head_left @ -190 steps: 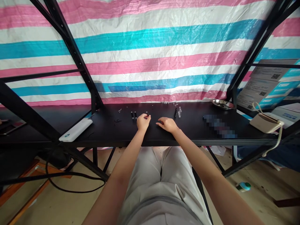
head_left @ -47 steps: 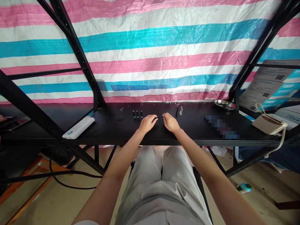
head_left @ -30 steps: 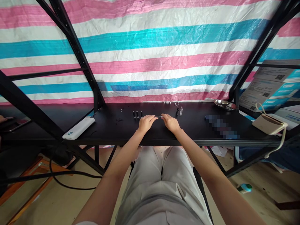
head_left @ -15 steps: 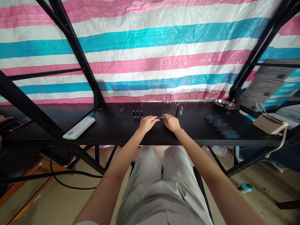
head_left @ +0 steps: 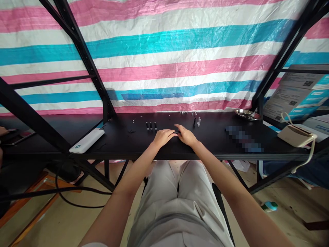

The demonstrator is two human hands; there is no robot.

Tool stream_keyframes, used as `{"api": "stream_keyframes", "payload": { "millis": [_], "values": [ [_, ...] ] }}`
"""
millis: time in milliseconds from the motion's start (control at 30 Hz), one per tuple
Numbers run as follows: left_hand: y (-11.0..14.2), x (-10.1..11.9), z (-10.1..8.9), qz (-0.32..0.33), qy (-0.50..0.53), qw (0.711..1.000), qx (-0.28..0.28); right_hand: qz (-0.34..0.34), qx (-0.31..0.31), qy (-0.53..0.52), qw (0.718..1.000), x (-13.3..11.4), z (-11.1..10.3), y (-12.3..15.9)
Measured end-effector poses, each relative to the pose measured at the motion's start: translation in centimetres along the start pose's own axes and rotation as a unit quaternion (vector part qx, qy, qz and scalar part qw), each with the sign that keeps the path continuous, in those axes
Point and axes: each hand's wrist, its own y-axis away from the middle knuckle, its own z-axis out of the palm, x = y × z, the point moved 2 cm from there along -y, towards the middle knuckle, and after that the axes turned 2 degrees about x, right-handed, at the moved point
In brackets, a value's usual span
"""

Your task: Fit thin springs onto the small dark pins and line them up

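Observation:
My left hand (head_left: pixel 162 136) and my right hand (head_left: pixel 186 134) meet at the middle of the black table (head_left: pixel 123 144). Both pinch a small dark part (head_left: pixel 176 131) between their fingertips, and the fingers are curled round it. Three short black cylinders (head_left: pixel 151 125) stand upright in a row just left of my left hand. A black cylinder and a clear one (head_left: pixel 196 121) stand behind my right hand. Tiny light-coloured pieces (head_left: pixel 187 112) lie along the table's back edge.
A white power bank (head_left: pixel 87 140) lies at the table's left. A metal dish (head_left: pixel 247 114) sits at the back right, and a beige device with a cord (head_left: pixel 295 134) lies further right. Black frame bars slope up on both sides. A striped tarp hangs behind.
The two hands have drawn closer together until their fingertips meet on the small dark part. A third black cylinder stands in the row compared with the oldest frame.

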Motion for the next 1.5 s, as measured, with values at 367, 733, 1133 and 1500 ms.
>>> {"api": "stream_keyframes", "payload": {
  "millis": [367,733,1133,1500],
  "values": [
    [0.1,0.1,0.5,0.026,-0.02,0.999,-0.031,-0.015,-0.025,-0.096,0.995,0.5,0.5,0.2],
    [-0.1,0.3,0.4,-0.019,-0.031,0.999,-0.002,0.063,0.064,-0.045,0.995,1.4,0.3,-0.1],
    [0.1,0.0,0.2,-0.013,-0.058,0.998,-0.011,0.051,-0.027,0.087,0.995,-0.1,-0.5,-0.1],
    [0.1,0.1,0.0,-0.025,-0.045,0.998,-0.033,0.045,-0.056,0.113,0.991,-0.3,-0.5,-0.1]
  ]
}}
